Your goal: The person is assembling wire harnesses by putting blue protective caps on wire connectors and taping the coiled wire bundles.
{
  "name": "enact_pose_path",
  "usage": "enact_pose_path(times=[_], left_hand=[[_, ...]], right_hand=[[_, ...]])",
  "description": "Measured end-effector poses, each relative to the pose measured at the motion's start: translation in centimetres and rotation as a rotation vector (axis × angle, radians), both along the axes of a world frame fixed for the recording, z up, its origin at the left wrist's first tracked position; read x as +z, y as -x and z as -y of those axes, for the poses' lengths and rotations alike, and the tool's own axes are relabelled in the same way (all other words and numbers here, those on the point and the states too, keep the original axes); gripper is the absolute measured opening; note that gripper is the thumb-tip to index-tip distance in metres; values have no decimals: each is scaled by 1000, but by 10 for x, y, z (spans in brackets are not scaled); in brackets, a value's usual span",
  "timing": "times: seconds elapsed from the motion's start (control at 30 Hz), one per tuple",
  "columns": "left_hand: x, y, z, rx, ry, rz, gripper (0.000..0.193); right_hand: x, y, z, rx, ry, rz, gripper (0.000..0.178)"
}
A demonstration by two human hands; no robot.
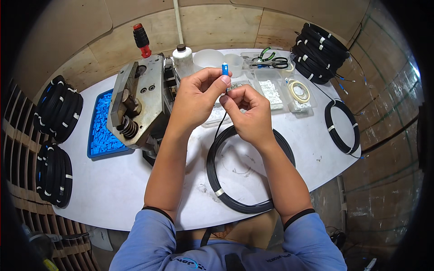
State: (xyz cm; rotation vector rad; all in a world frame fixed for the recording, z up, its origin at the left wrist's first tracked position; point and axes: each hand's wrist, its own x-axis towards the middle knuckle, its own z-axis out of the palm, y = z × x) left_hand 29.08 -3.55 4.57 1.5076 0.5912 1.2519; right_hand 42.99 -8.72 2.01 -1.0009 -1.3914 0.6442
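A small blue cable connector (225,69) with a white tip points upward between the thumb and fingers of my left hand (199,97). Just below it, my right hand (247,110) pinches the thin black cable (220,127) that runs up to the connector. Both hands are closed and close together above the table. The cable leads down to a coil of black cable (214,180) lying flat under my right forearm, bound with a white tie. My fingers hide where cable and connector meet.
Left of my hands stands a metal press (147,97), beside a blue tray (94,153) of blue connectors. Behind are a white bottle (183,58), plastic tubs (209,58), scissors (271,62) and a tape roll (299,91). Stacked cable coils (318,54) sit back right; more coils (56,108) stand left.
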Motion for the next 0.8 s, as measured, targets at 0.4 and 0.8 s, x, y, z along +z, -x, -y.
enact_pose_path(times=[0.4,0.8], left_hand=[[-1,4,-1,-15,12,-11,20],[1,3,1,-52,31,-10,20]], right_hand=[[-2,0,-2,-5,-33,15,8],[-3,1,-2,59,17,-67,9]])
